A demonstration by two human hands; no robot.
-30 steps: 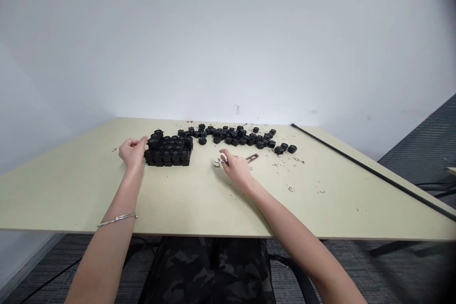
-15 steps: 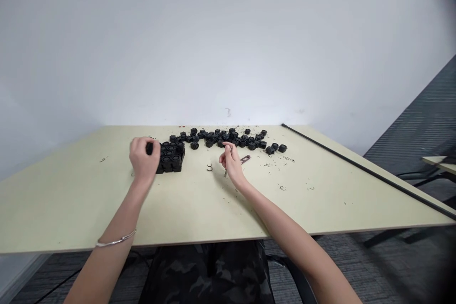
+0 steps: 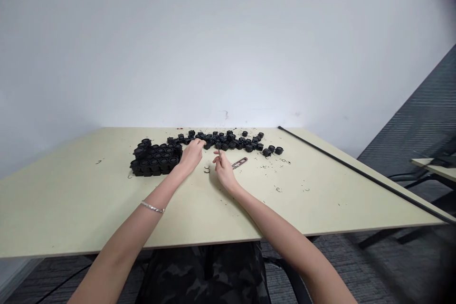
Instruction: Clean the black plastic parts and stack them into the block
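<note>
Bench (image 3: 89,209): a pale yellow-green board, flat and matt, with many tiny dark scraps over its far half.
Packed block (image 3: 155,159): small black plastic pieces with round mouths, set tight in rows as one low block. It stands near the far edge, left of the middle.
Loose pieces (image 3: 233,140): the same black plastic pieces in an untidy row along the far edge, running from the block toward the right.
Left hand (image 3: 192,154): the arm is stretched forward over the bench, with a thin silver bracelet (image 3: 152,207) on the wrist. The fingers are bent close together and their tips are at the left end of the loose row, just beside the block. I cannot tell if they grip a piece.
Right hand (image 3: 223,168): it rests on the bench just right of the left hand, fingers pinched narrow on a thin metal tool (image 3: 219,154) that stands nearly upright.
Wire curls (image 3: 207,169): small dark rings lying between the two hands.
Metal clip (image 3: 239,163): flat, long and shiny, near the right hand but apart from it.
Black rod (image 3: 356,171): long, thin and straight, lying along the right edge.
</note>
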